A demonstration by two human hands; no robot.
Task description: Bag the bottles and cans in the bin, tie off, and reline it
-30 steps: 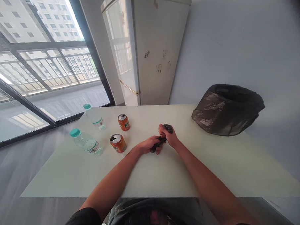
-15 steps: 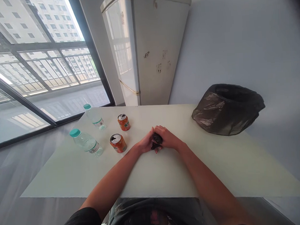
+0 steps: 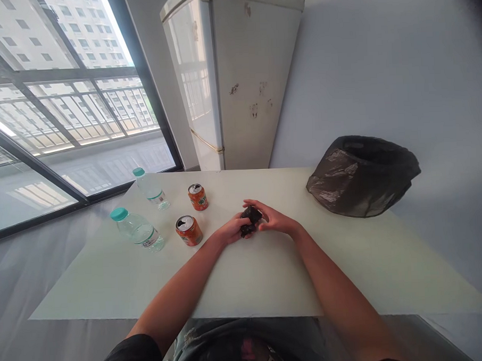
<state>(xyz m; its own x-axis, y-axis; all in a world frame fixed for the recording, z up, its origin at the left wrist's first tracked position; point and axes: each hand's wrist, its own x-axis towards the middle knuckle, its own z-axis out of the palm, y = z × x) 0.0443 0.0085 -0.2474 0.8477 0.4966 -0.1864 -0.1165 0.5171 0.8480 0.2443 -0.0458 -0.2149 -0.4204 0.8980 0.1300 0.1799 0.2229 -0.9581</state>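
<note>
A small crumpled black bundle (image 3: 251, 214), which looks like a bunched plastic bag, is gripped in my left hand (image 3: 232, 229) just above the middle of the table. My left thumb lies across it. My right hand (image 3: 278, 219) is around its far and right sides with fingers and thumb spread apart; whether the fingertips touch it I cannot tell. To the left of my hands stand two opened orange drink cans, the nearer can (image 3: 189, 231) and the farther can (image 3: 197, 198).
Two clear bottles with teal caps, a nearer bottle (image 3: 139, 231) and a farther bottle (image 3: 152, 191), stand left of the cans. A black bag-lined container (image 3: 345, 178) sits at the right on the white table (image 3: 253, 286). Behind are a fridge (image 3: 256, 68) and a wall.
My right hand has loosened from the black bundle and shifted slightly right, its fingers spreading. My left hand keeps hold, and more of the bundle shows. Cans, bottles and container have stayed put.
</note>
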